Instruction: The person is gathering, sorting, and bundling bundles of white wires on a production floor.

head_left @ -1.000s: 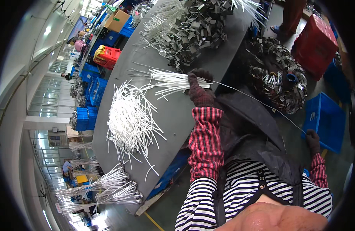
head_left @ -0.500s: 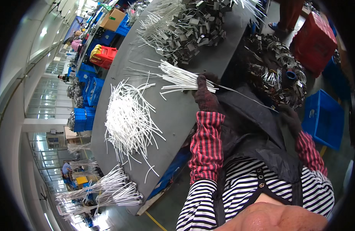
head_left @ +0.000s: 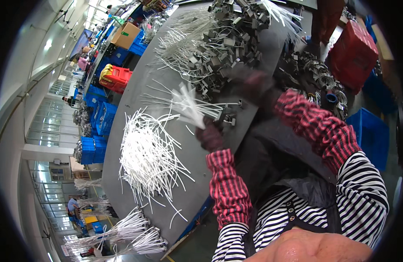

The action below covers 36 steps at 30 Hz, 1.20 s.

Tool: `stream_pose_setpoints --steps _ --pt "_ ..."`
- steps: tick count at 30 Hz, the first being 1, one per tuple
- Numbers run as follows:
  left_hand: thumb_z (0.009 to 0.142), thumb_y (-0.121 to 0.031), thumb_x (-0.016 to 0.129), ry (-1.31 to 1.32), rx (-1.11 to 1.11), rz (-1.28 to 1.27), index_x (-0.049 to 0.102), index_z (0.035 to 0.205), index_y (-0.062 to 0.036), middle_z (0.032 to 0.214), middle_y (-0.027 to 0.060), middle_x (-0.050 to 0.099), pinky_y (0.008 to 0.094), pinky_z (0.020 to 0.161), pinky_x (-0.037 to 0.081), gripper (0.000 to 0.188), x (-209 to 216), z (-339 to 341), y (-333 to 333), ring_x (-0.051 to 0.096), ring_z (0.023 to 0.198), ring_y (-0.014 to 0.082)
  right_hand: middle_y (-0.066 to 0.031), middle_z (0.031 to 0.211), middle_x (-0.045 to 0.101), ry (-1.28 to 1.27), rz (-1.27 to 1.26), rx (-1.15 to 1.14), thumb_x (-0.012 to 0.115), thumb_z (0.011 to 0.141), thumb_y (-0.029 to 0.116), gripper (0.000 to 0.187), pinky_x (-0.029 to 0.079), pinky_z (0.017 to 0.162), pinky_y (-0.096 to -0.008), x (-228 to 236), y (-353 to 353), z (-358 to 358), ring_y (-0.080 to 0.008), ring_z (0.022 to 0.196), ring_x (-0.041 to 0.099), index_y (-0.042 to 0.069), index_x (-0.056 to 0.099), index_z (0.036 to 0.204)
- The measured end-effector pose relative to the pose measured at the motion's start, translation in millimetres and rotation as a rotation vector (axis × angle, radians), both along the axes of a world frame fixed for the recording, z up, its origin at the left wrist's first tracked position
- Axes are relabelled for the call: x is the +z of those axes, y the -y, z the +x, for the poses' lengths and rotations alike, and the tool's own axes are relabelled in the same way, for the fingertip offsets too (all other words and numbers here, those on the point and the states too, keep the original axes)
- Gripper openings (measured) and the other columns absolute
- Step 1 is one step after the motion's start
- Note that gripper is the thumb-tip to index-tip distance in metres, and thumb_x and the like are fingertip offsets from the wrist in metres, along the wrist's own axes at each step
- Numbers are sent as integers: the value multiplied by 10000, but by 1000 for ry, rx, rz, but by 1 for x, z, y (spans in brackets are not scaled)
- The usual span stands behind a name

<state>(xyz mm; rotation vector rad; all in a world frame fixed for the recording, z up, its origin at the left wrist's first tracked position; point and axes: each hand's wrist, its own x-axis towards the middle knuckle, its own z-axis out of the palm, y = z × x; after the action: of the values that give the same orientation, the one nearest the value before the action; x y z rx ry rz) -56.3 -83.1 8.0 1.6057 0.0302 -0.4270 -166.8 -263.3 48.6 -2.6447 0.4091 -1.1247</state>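
My left hand, in a dark glove, is closed on a bundle of white tubes, blurred by motion above the grey table. Beside it lie thin white wires with small dark blocks at their ends. My right hand, also gloved, is over the near edge of a heap of dark blocks with pale wires. Motion smears its fingers, so whether it holds anything is unclear. To the left of my left hand spreads a loose pile of white tubes.
Bundled white wires hang at the table's near left corner. On the right are a blue bin, red crates and a mass of coiled cables. A person's legs stand at the far right.
My right hand has moved from the lower right, by a thin strand, up and left to the block heap. My left hand has come nearer and leftward with the white tubes.
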Motion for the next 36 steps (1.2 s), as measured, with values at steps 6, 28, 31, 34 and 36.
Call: stream_pose_setpoints --steps 6,28,31,34,36 --pt "935 -168 628 -340 -38 -584 608 1041 10 879 88 633 339 705 577 208 -14 12 -15 654 774 220 -145 1099 643 109 95 -121 721 758 184 438 543 811 -412 13 100 12 -322 984 644 143 635 1185" --pt "900 -234 623 -59 -324 -366 605 908 -85 799 27 614 303 611 516 150 1 -90 109 578 646 155 -26 803 603 -29 1260 -601 650 733 62 309 480 613 -270 -127 -83 -415 -103 715 575 36 628 1040" --pt "929 -247 628 -397 -230 -788 603 945 -94 815 26 627 316 700 556 155 -4 -88 102 611 714 169 -27 752 584 -219 1274 -779 633 763 81 293 443 462 -278 -164 -94 -508 -119 566 545 54 629 1055" --pt "947 -249 620 -326 -103 -808 603 955 -80 790 34 616 325 599 518 170 -2 -84 99 587 652 174 -25 731 572 -179 1274 -802 628 779 96 277 417 413 -284 -195 -102 -559 -127 515 519 79 632 1056" --pt "949 -250 615 -296 -63 -794 601 950 -73 773 39 608 323 568 497 177 0 -80 96 573 625 174 -23 724 568 -131 1304 -807 630 783 100 270 409 405 -285 -209 -104 -571 -124 509 513 89 634 1053"
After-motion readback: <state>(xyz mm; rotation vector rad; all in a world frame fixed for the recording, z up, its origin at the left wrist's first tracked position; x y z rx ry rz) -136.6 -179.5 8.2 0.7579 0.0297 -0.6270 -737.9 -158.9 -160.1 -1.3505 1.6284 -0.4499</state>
